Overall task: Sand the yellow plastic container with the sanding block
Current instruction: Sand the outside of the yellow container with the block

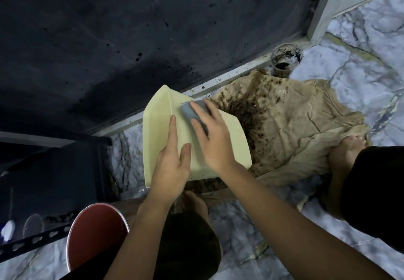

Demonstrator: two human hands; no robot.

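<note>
Right now you have the pale yellow rectangular plastic container point(161, 126) turned upside down and tipped, its base and one side wall facing up at you, its lower rim down near the stained tan cloth point(295, 126) spread on the marbled floor. That cloth looks placed to catch dust and drips — dark spatter already covers its near half.

Your left hand point(172, 166) lies on the near end of the container, fingers straight and spread, the index finger stretched up along the surface. It presses flat rather than wrapping round anything, most likely to brace the container against the push of the sanding strokes.

Your right hand point(212, 135) covers the grey rectangular sanding block point(192, 113), fingers curled over its top and thumb on the near side, so the block is clamped in your hand and pressed to the upturned surface near the ridge where two faces meet. The hand is slightly blurred, which suggests a stroke in progress.

A clear plastic cup point(286, 58) smeared with dark residue stands at the wall beyond the cloth, well apart from the work — out of the way of your arms. A round red stool seat point(96, 236) sits just beside your left forearm.

Sanding appears underway; how much surface is done you cannot tell from here.
</note>
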